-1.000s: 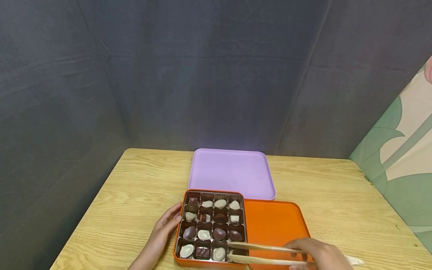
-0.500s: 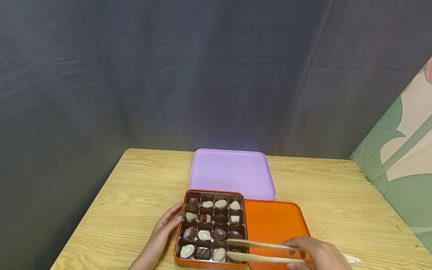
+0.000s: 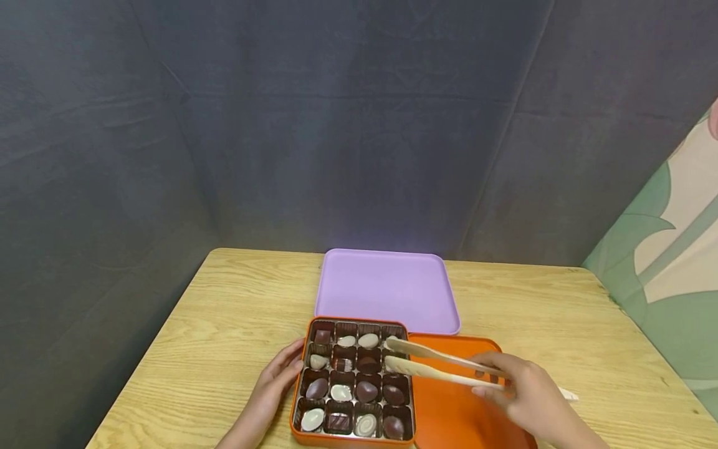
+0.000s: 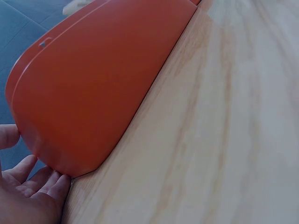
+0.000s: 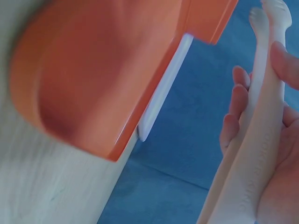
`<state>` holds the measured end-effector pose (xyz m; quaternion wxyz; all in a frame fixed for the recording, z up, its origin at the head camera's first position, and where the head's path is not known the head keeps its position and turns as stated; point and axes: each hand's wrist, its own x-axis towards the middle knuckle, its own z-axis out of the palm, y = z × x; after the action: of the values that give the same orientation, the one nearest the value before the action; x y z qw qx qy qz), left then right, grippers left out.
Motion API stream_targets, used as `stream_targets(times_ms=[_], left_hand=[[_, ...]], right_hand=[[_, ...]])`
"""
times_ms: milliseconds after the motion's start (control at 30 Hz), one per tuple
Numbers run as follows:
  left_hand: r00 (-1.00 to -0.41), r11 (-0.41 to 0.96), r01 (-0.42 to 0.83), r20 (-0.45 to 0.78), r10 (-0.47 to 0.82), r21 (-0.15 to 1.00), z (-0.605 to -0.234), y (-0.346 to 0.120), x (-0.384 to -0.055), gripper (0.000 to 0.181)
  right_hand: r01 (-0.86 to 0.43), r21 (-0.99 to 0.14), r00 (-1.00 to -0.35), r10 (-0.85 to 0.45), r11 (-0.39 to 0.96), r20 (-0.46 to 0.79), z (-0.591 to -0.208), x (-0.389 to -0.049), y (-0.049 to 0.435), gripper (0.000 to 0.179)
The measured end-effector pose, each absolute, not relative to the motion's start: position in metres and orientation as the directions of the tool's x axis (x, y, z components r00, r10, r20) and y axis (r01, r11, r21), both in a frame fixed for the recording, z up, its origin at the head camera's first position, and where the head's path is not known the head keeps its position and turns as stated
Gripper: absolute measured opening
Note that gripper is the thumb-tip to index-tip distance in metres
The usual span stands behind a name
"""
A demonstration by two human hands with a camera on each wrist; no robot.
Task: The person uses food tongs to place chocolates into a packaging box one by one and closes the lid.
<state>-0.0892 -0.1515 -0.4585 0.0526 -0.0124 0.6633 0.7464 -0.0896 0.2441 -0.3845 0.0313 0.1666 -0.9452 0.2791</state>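
Observation:
An orange box with a dark compartment tray of white and brown chocolates stands at the table's front. My left hand rests its fingers against the box's left side; in the left wrist view its fingertips touch the orange wall at a corner. With my right hand I hold pale tongs, thumb on one side and fingers on the other in the right wrist view. Their tips are apart, over the upper two compartments of the right column, largely covering the white pieces there. Whether they touch any is unclear.
An orange lid lies on the wooden table right of the box, under the tongs. Behind the box is a lavender tray with nothing on it. Dark cloth hangs along the back and left.
My right hand and the tongs have moved away from me, from the box's lower right compartments to the upper right ones. The brown chocolate at the lower right corner now shows. My left hand stays put.

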Motion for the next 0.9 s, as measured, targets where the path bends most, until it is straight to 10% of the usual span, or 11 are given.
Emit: stream_targets(times_ms=[900], left_hand=[[-0.995, -0.136, -0.078, -0.068, 0.078, 0.988, -0.459, -0.151, -0.089, 0.045]], right_hand=[[-0.298, -0.439, -0.953, -0.286, 0.848, 0.095, -0.432, -0.247, 0.264, 0.036]])
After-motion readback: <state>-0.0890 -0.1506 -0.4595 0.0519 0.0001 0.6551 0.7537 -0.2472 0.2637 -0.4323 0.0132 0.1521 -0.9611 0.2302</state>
